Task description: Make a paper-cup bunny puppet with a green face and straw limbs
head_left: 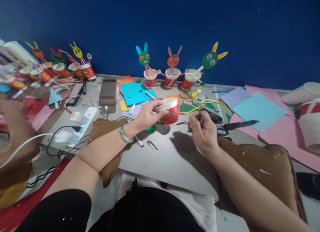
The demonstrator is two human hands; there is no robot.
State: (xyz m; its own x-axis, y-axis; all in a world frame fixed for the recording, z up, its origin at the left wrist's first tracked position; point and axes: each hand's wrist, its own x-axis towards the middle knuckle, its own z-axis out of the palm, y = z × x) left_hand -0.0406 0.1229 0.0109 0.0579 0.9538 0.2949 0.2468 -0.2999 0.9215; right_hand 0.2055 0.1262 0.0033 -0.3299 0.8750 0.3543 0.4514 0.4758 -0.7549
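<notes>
My left hand [146, 116] is closed around the side of a red paper cup [172, 115] with a white rim, held slightly tilted just above the table. To its right, my right hand [203, 130] is closed with the fingers pinched. A small dark part shows between them, but I cannot make out what it is. Below the cup lie a green round piece [150, 129], a white stick-like item [139, 141] and a small silver-and-black piece [152, 144]. Black scissor handles [222, 131] and a black marker [241, 124] lie right of my right hand.
Three cups with paper bunny faces, including an orange one [173, 60], stand along the blue wall. A white power strip [86, 125] with cables is at left, near another person's arm [15, 132]. Coloured paper [262, 109] covers the right; brown cushions [257, 172] overlap the table edge.
</notes>
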